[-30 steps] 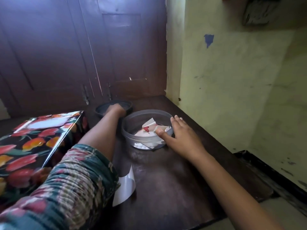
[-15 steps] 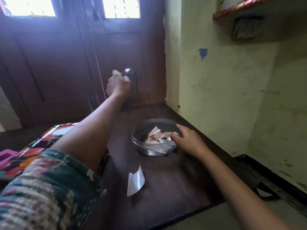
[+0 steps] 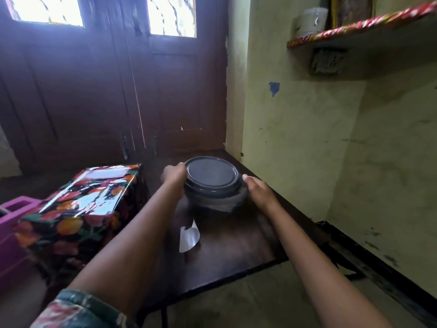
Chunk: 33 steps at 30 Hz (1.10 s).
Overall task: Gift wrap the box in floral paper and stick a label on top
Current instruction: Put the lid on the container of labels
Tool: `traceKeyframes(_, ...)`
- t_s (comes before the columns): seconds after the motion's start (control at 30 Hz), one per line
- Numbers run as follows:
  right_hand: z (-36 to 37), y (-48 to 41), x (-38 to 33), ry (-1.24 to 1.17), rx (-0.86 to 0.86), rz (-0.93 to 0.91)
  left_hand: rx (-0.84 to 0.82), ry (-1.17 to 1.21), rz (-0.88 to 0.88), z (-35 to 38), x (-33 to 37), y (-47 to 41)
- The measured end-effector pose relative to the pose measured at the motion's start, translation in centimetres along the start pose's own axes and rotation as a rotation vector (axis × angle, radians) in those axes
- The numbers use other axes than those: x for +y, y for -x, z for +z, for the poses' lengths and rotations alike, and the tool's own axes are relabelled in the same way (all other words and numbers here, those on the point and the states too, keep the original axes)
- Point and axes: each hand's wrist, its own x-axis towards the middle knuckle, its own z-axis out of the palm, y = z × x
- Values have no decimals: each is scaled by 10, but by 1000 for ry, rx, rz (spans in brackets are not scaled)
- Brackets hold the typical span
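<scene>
The box (image 3: 80, 209), wrapped in dark floral paper, stands at the left of the dark table (image 3: 231, 247), with a white label (image 3: 104, 175) on its top. To its right is a round plastic container (image 3: 217, 197) with a black lid (image 3: 211, 174) sitting on it. My left hand (image 3: 173, 174) grips the lid's left rim. My right hand (image 3: 256, 189) holds the container's right side, fingers wrapped round its wall. The paper scraps inside are hidden by the lid.
A curled white paper backing (image 3: 188, 237) lies on the table in front of the container. A pink holder (image 3: 11, 216) stands at the far left. A brown door (image 3: 118, 91) is behind, a yellow wall (image 3: 307, 138) at the right with a shelf (image 3: 354, 34) above.
My left hand picked the black lid up from behind the container, raised it, then brought it down onto the container. My right hand stayed at the container's right side.
</scene>
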Motion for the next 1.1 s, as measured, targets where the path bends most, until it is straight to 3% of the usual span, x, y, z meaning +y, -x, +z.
traceKeyframes(0.1,2,-1,-3,2,18,22,7,-418,133,-6,7,13)
traceKeyframes(0.2,4,-3,-4,-15,66,56,-53,-608,176,-11,11,18)
traceKeyframes(0.3,5,-5,-6,-95,84,108,-139,-615,104,-13,7,18)
traceKeyframes(0.43,4,-10,-10,-174,73,193,-272,-422,-1,-10,7,19)
traceKeyframes(0.8,6,-29,-6,-295,-21,351,-508,-535,-139,-15,20,12)
traceKeyframes(1.1,11,-29,2,-301,15,300,-493,-537,-198,-13,19,12)
